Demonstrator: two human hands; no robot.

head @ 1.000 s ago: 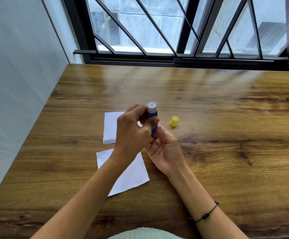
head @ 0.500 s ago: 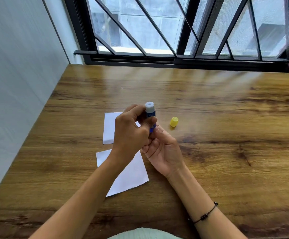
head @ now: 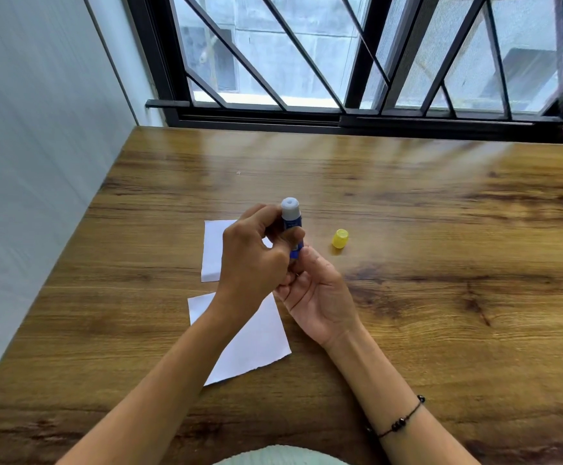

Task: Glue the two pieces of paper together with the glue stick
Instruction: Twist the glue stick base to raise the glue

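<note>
Glue stick (head: 292, 223) held upright above the counter (head: 424, 229), uncapped, pale glue end showing at the top. Left hand (head: 256, 260) is wrapped around the blue barrel; right hand (head: 317, 290) sits under it, palm turned up, fingertips pinching the base. Against a second ago the stick has drifted slightly left and the exposed white tip looks a touch taller, while both hands keep the same hold. My reading: the right fingers are twisting the base to wind glue out, so spreading has not begun. Yellow cap (head: 340, 238) lies on the wood just right of the hands, apart from them, where it lay before. Two white sheets lie flat and separate: the far paper (head: 213, 250) partly hidden behind the left hand, the near paper (head: 256, 344) under the left forearm, corner toward me. Neither sheet has moved, and no glue shows on either. Only container here is the glue tube itself; how much is left inside cannot be told. Beaded bracelet (head: 399, 424) on the right wrist. Barred window (head: 340, 55) beyond the far edge.
</note>
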